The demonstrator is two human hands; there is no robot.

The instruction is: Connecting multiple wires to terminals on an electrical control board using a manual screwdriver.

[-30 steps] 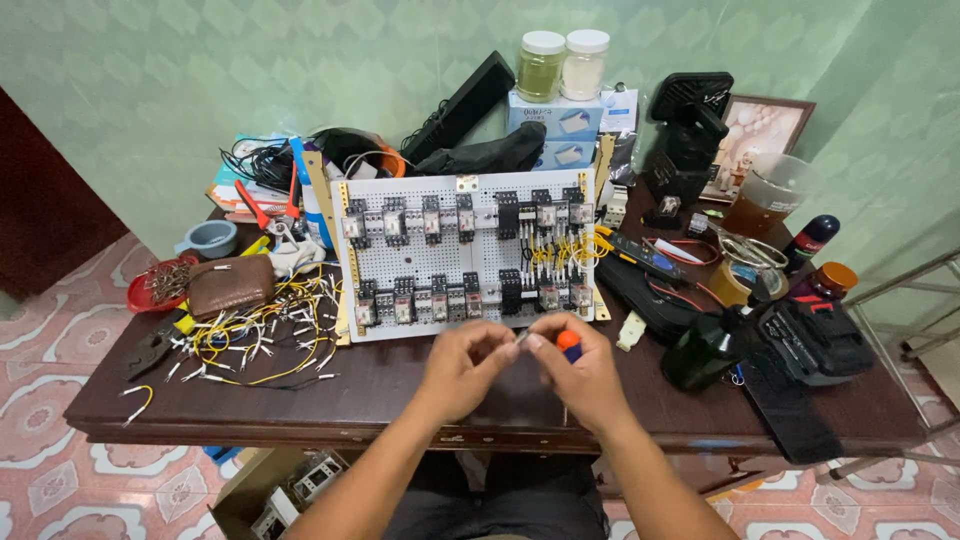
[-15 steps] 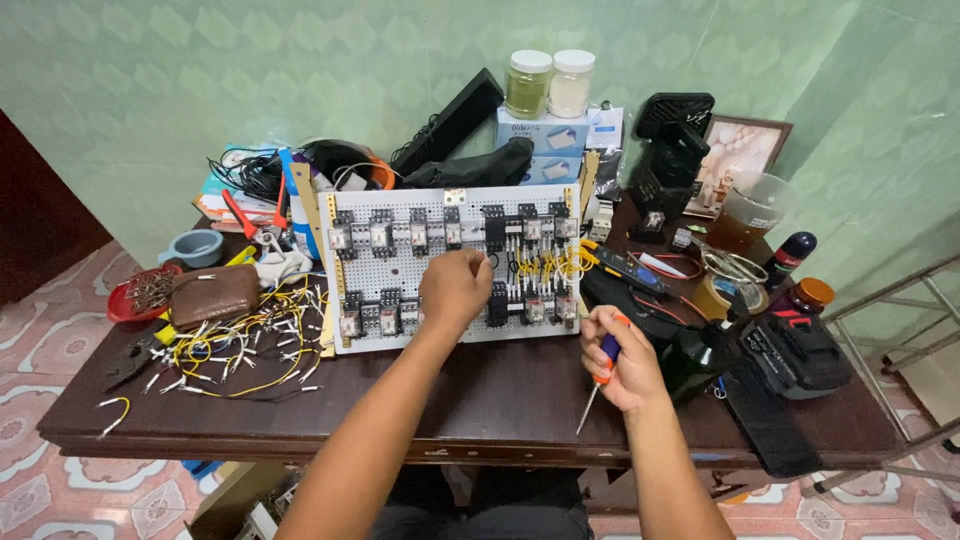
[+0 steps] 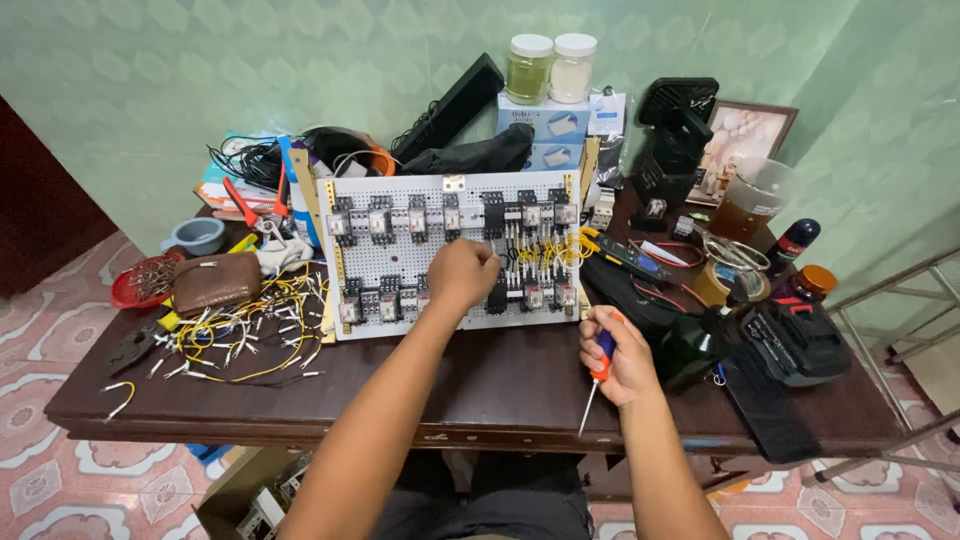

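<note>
**Hands at a wiring board on a crowded table**

Seen from above, a person sits at a dark wooden table [image 3: 480, 385]. A white perforated board [image 3: 455, 250] leans up at the back of the table, carrying rows of black and clear relay blocks joined by yellow wires [image 3: 545, 250].

The left hand [image 3: 462, 275] reaches onto the middle of the board, fingers curled together against the relay blocks; whether it pinches a wire cannot be told, because the back of the hand hides the fingertips.

The right hand [image 3: 620, 352] rests near the front edge of the table, just right of the board and apart from it. It is closed in a fist around a screwdriver [image 3: 597, 375] with an orange and blue handle, the thin metal shaft pointing down past the table edge.

To the left of the board lies a loose pile of cut yellow wire pieces [image 3: 245, 330], beside a brown pouch [image 3: 215, 282].
</note>
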